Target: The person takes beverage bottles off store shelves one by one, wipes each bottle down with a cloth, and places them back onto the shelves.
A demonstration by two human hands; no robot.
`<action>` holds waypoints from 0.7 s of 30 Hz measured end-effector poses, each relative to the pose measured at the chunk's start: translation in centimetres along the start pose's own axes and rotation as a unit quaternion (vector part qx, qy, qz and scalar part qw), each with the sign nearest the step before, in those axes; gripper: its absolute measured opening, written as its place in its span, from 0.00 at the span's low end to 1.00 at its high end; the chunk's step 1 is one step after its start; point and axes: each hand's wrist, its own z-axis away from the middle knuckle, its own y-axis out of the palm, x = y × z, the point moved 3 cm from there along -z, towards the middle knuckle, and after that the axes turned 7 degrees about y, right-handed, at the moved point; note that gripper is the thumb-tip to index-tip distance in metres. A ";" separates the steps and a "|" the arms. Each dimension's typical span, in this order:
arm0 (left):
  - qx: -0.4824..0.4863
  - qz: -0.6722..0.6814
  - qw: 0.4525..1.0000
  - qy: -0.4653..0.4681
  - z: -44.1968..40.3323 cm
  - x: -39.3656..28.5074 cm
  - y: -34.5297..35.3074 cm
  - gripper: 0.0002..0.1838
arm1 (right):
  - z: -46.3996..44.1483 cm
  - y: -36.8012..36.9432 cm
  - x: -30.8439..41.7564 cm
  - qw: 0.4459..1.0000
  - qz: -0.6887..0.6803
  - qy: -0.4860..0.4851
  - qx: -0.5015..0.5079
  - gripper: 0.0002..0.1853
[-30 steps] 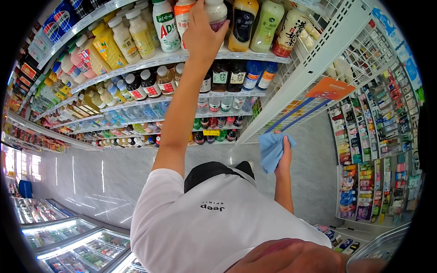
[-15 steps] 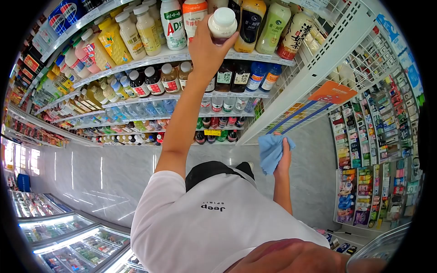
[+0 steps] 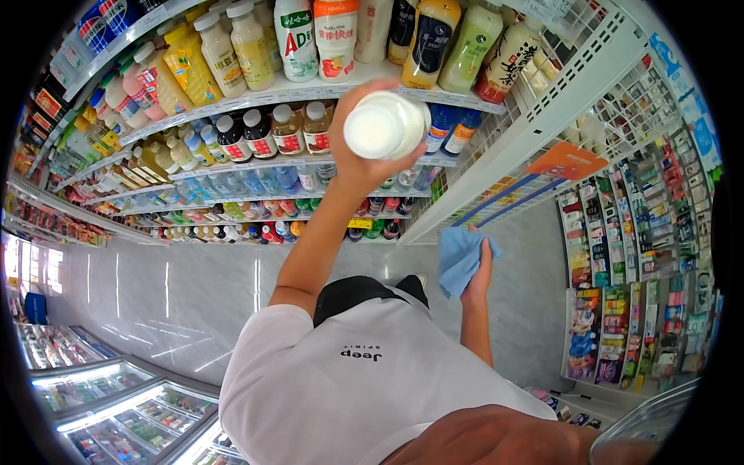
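My left hand (image 3: 355, 164) is wrapped round a bottle with a white cap (image 3: 373, 130), held in front of the shelf edge and tipped with its cap toward the camera. Its label is mostly hidden. Lower at the right, my right hand (image 3: 478, 277) grips a crumpled light blue cloth (image 3: 459, 260), which hangs beside the white end frame of the shelving. Behind the held bottle, the upper shelf (image 3: 302, 87) bears a row of upright drinks, among them a white and green bottle (image 3: 296, 43) and an orange-capped bottle (image 3: 335, 43).
Lower shelves (image 3: 271, 161) hold dark, clear and coloured bottles. A white wire-mesh frame (image 3: 542, 101) with an orange sign (image 3: 566, 161) stands at the right. Further right are packed goods shelves (image 3: 620, 279). Lit glass-topped cabinets (image 3: 132, 403) stand at lower left, beyond grey floor (image 3: 194, 294).
My left hand has drawn the bottle off the upper shelf, down and toward me, tilting its cap to the camera. My right hand and the cloth have barely moved.
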 end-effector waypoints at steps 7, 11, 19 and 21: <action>-0.164 0.424 0.743 -0.491 17.7 0.4 0.9 0.26 | -2.2 -1.4 -2.4 0.988 0.146 -0.041 -0.038 0.32; -0.157 0.480 0.610 -0.610 19.1 -2.0 1.1 0.27 | -1.1 -0.3 -1.8 0.992 0.118 0.017 0.040 0.32; -0.123 0.549 0.523 -0.640 21.3 -3.4 0.8 0.30 | -0.5 1.4 2.1 0.950 -0.242 0.051 0.188 0.30; -0.130 0.506 0.541 -0.659 21.1 -3.8 0.5 0.30 | -1.1 0.9 0.4 0.976 -0.187 0.068 0.084 0.30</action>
